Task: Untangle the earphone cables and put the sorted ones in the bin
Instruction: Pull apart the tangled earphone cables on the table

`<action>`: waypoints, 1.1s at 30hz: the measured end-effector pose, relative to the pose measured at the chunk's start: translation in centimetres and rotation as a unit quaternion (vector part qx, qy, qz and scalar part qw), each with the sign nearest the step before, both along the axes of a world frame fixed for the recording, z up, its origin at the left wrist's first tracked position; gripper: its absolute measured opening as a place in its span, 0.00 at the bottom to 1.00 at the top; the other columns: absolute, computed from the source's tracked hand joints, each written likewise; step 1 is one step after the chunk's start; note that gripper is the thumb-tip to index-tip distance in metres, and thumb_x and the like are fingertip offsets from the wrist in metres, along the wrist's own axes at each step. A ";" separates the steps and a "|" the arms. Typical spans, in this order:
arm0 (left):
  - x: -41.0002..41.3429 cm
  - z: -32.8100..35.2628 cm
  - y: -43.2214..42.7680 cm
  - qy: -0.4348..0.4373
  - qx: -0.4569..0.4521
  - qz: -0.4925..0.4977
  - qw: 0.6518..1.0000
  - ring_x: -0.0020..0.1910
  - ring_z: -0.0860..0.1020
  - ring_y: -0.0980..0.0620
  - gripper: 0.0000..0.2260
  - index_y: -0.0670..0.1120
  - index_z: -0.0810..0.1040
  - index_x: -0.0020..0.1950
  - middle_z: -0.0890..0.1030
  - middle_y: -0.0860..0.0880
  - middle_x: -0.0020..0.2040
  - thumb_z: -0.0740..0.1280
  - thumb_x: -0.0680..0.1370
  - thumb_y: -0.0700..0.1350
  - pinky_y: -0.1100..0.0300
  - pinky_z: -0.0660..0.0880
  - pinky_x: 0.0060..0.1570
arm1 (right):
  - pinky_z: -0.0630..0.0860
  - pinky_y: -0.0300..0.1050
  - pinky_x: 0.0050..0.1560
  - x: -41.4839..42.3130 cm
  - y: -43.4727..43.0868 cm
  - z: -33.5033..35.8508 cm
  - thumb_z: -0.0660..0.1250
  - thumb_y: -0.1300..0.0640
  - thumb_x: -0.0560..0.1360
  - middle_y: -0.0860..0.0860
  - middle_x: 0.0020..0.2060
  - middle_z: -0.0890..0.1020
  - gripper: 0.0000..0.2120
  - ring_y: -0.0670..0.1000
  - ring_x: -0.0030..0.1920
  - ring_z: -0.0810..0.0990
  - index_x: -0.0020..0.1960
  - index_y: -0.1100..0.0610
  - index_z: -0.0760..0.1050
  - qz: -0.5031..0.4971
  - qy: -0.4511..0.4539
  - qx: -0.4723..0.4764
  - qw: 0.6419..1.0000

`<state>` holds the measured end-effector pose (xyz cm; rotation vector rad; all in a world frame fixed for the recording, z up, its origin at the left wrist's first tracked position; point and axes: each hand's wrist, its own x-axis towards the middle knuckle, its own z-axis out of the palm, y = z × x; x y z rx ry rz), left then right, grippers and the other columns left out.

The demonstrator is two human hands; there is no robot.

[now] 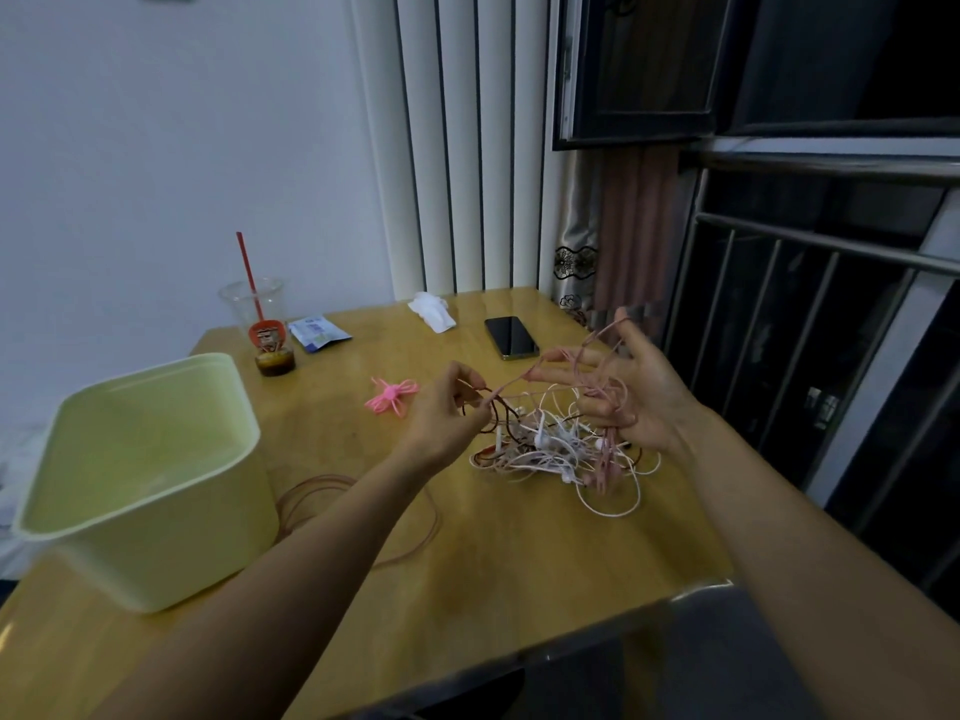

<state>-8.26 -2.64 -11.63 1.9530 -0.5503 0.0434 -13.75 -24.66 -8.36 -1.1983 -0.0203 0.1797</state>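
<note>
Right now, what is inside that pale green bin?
No earphone cables show inside the bin, only its bare inner walls. Its near wall covers the lowest part of the inside, so that part cannot be seen.

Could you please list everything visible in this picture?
bin: one, pale green, table's left
cable tangle: one, white, pink and dark red, under the hands
pale pink cable: one, stretched between both hands
bundled cable: one, bright pink, mid-table
loose coil: one, pinkish, beside the bin
cup: one, clear with red straw, behind the bin
packet: one, blue-white, beside the cup
tissue: one, white, far edge
phone: one, dark, far right
table: one, light wood
left hand: one, pinching the pale pink cable
right hand: one, cable looped round its fingers
</note>
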 end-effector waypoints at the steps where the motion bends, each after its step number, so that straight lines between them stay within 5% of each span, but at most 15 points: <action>1: 0.1 0.0 0.0 -0.001 -0.002 0.001 1.000 0.45 0.77 0.56 0.09 0.45 0.74 0.56 0.80 0.48 0.47 0.69 0.77 0.40 0.71 0.70 0.37 | 0.53 0.34 0.17 -0.1 0.1 0.2 0.48 0.29 0.74 0.63 0.62 0.80 0.41 0.45 0.21 0.69 0.67 0.62 0.71 -0.003 -0.008 0.006 1.000; 7: 0.5 -0.1 -0.1 -0.040 0.009 0.017 0.999 0.41 0.78 0.56 0.06 0.48 0.80 0.55 0.81 0.50 0.44 0.67 0.79 0.45 0.71 0.72 0.34 | 0.57 0.34 0.15 0.4 -0.3 -0.9 0.46 0.36 0.81 0.61 0.41 0.81 0.34 0.45 0.20 0.67 0.63 0.63 0.73 -0.047 0.020 -0.014 0.999; 14: 0.8 -0.6 -0.8 -0.011 0.011 0.078 0.997 0.44 0.81 0.46 0.08 0.45 0.80 0.57 0.82 0.47 0.43 0.65 0.81 0.44 0.51 0.79 0.44 | 0.59 0.31 0.14 0.7 -0.7 -1.3 0.53 0.49 0.83 0.60 0.47 0.80 0.17 0.46 0.24 0.73 0.61 0.60 0.70 -0.017 0.074 -0.028 0.997; 22: 0.6 -0.2 -1.4 0.115 -0.107 0.074 0.985 0.38 0.72 0.53 0.08 0.45 0.76 0.59 0.78 0.47 0.44 0.62 0.81 0.41 0.62 0.70 0.35 | 0.80 0.41 0.31 -1.0 -0.1 -1.0 0.67 0.59 0.74 0.61 0.45 0.82 0.12 0.53 0.35 0.81 0.55 0.61 0.70 0.100 0.083 -0.163 0.978; 25: 0.6 -0.1 -1.5 0.169 -0.154 0.076 0.970 0.42 0.73 0.53 0.09 0.46 0.77 0.59 0.77 0.48 0.46 0.64 0.80 0.42 0.59 0.71 0.42 | 0.82 0.48 0.41 -1.0 0.3 -1.4 0.68 0.57 0.74 0.62 0.45 0.83 0.16 0.56 0.41 0.82 0.57 0.63 0.71 0.119 0.086 -0.193 0.970; 29: 0.8 0.0 -1.2 0.196 -0.170 0.052 0.964 0.37 0.70 0.53 0.10 0.43 0.78 0.61 0.75 0.49 0.40 0.64 0.80 0.42 0.62 0.67 0.35 | 0.75 0.54 0.56 -1.0 0.4 -2.0 0.67 0.46 0.75 0.60 0.48 0.83 0.23 0.57 0.48 0.82 0.61 0.62 0.73 0.103 0.080 -0.220 0.967; 33: 0.4 0.2 -1.2 0.195 -0.157 0.050 0.967 0.38 0.71 0.54 0.09 0.44 0.78 0.60 0.76 0.49 0.41 0.63 0.81 0.41 0.64 0.67 0.35 | 0.77 0.57 0.59 -0.7 0.9 -2.5 0.67 0.41 0.73 0.60 0.49 0.83 0.21 0.58 0.52 0.81 0.52 0.59 0.76 0.102 0.092 -0.284 0.949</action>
